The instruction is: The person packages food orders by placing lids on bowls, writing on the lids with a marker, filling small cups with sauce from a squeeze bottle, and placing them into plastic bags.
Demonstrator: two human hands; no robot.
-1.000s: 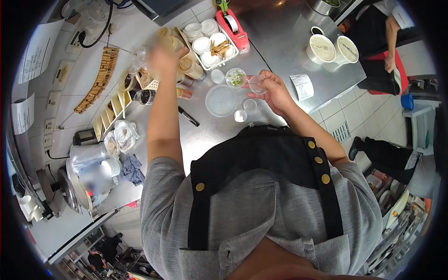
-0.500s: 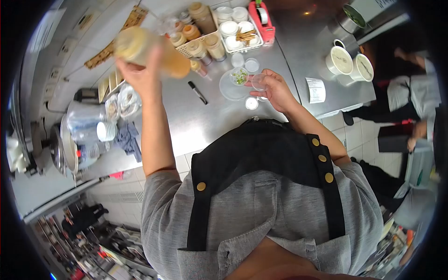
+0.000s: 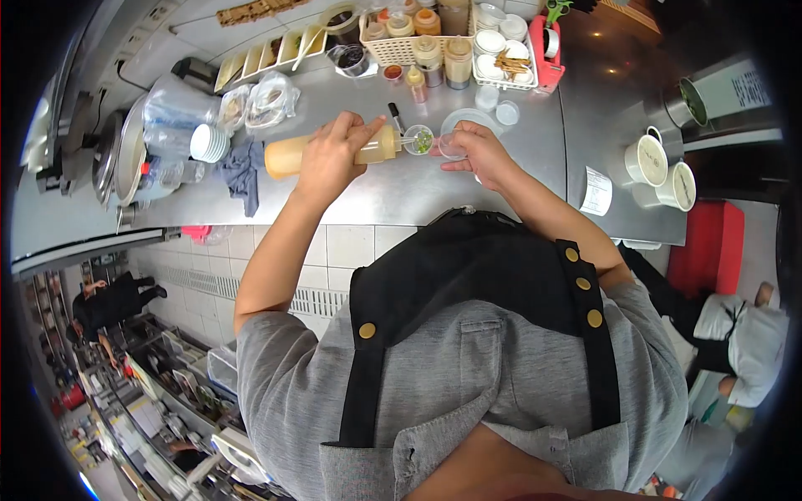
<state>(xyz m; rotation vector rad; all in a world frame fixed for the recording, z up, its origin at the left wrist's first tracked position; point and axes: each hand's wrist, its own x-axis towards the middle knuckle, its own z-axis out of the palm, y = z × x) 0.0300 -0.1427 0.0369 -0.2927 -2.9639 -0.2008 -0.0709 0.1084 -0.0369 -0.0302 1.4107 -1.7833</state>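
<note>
My left hand (image 3: 331,157) is wrapped round a large squeeze bottle (image 3: 284,156) of pale orange sauce. The bottle lies sideways in the air, its nozzle pointing right at a small clear cup (image 3: 418,140) with chopped greens in it. Whether the tip is over or inside that cup is hard to tell. In the fingers of my right hand (image 3: 480,154) is a second clear cup (image 3: 452,147), seemingly without contents. The greens cup sits right at these fingertips. Behind them on the steel counter lie a round translucent lid (image 3: 489,118) and a black marker (image 3: 394,113).
Sauce bottles stand in a cream basket (image 3: 393,52), beside a tray of lidded tubs (image 3: 505,75) and a red tape dispenser (image 3: 550,58). At left are a blue-grey cloth (image 3: 242,171) and stacked white cups (image 3: 209,144). A paper slip (image 3: 596,190) and white buckets (image 3: 647,160) are at right.
The bottle has come down from high on the left, and its nozzle now points at the greens cup. My right hand still holds the clear cup. The view has shifted.
</note>
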